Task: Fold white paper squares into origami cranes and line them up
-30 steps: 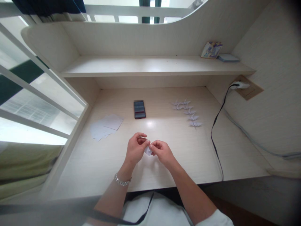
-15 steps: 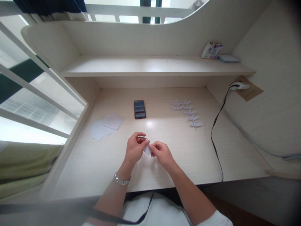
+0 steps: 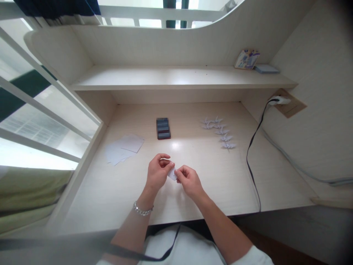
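A small folded piece of white paper [image 3: 172, 174] is held between my two hands, above the front middle of the desk. My left hand [image 3: 159, 172] pinches its left side between thumb and fingers. From the right, my right hand [image 3: 189, 179] grips the other side with thumb and forefinger. Parts of the paper are covered by my fingertips. Several white folded paper cranes [image 3: 220, 131] stand in a curved row at the back right. Loose white paper sheets [image 3: 124, 147] lie overlapping on the left.
A dark phone-like rectangle [image 3: 163, 128], its face blurred, lies at the back middle of the desk [image 3: 110, 195]. A black cable [image 3: 249, 147] runs down from the wall socket [image 3: 289, 103] across the right side. A shelf [image 3: 154, 77] overhangs the back, bearing a small colourful box [image 3: 247, 59].
My hands have moved slightly apart, and a little more of the folded paper shows between them. The cranes, sheets and phone-like rectangle stay in place.
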Demonstrator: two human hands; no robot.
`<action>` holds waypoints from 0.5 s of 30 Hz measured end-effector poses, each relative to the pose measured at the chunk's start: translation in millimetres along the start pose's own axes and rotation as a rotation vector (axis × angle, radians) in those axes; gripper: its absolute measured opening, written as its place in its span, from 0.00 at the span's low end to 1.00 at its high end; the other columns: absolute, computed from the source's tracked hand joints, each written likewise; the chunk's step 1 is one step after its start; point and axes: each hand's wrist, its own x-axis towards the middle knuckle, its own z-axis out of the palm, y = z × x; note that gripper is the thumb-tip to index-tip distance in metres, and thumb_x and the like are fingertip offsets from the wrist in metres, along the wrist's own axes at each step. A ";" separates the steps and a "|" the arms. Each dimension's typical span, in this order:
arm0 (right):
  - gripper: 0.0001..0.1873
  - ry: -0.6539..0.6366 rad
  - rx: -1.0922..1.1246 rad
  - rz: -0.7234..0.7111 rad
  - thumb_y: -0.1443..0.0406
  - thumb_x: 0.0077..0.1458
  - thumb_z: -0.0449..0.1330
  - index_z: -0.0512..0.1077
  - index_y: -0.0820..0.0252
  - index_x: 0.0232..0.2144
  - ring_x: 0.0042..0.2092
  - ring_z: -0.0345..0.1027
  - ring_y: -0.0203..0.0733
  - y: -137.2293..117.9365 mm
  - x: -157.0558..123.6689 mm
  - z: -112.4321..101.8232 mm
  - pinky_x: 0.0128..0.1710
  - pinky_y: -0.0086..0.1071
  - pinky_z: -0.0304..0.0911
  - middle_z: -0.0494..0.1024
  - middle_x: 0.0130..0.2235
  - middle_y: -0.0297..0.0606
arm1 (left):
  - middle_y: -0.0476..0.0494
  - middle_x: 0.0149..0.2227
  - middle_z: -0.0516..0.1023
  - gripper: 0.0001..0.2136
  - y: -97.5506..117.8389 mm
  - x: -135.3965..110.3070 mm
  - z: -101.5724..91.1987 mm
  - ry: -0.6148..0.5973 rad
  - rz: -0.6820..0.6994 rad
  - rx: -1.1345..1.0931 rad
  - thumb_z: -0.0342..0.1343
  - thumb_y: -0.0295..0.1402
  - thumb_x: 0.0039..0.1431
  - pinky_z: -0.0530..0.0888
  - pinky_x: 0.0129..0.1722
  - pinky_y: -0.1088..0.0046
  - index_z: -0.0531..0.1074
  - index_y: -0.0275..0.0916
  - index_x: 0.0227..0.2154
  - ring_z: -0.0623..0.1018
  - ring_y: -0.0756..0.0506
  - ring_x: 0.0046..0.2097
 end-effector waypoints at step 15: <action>0.10 -0.023 0.078 -0.001 0.59 0.51 0.58 0.70 0.61 0.25 0.24 0.64 0.35 -5.2 -0.6 -0.1 0.26 0.29 0.60 0.71 0.21 0.33 | 0.48 0.25 0.75 0.17 5.2 0.5 -3.1 0.029 -0.001 -0.001 0.63 0.31 0.41 0.70 0.27 0.77 0.67 0.36 0.36 0.75 0.50 0.28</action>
